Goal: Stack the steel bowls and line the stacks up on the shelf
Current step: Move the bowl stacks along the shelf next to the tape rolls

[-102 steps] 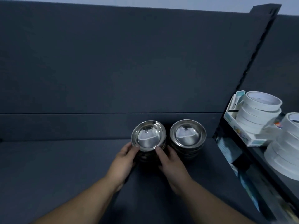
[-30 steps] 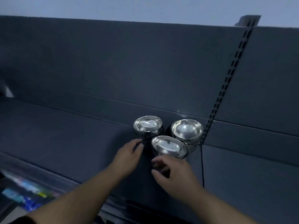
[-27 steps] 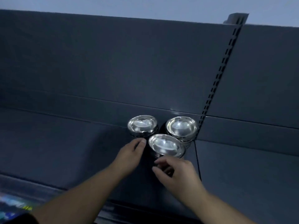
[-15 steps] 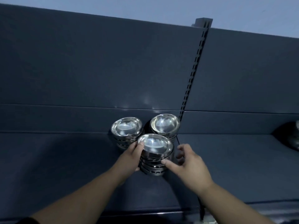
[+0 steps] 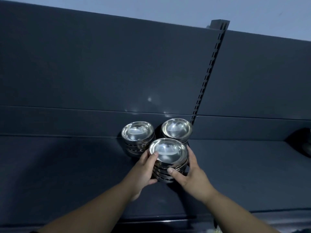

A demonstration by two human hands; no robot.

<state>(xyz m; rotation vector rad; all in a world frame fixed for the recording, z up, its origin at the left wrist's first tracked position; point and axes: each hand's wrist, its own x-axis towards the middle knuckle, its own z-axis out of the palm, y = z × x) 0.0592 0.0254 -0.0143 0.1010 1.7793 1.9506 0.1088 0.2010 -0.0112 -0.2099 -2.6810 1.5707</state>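
Observation:
Three stacks of shiny steel bowls stand on the dark shelf (image 5: 67, 165). The back left stack (image 5: 137, 133) and the back right stack (image 5: 176, 129) sit side by side against the rear panel. In front of them, between the two, is the front stack (image 5: 168, 150). My left hand (image 5: 144, 170) grips its left side, thumb on the top bowl's rim. My right hand (image 5: 190, 174) grips its right side, thumb on the lower bowls. The stack's base is hidden behind my hands.
A slotted upright post (image 5: 208, 71) runs up the rear panel just right of the back right stack. A dark rounded object (image 5: 304, 143) sits at the far right edge of the shelf. The shelf's front lip (image 5: 159, 221) runs below my forearms.
A third stack has appeared in front of the two back stacks. Both hands have closed in round its sides; half a second ago my right hand was still apart from it.

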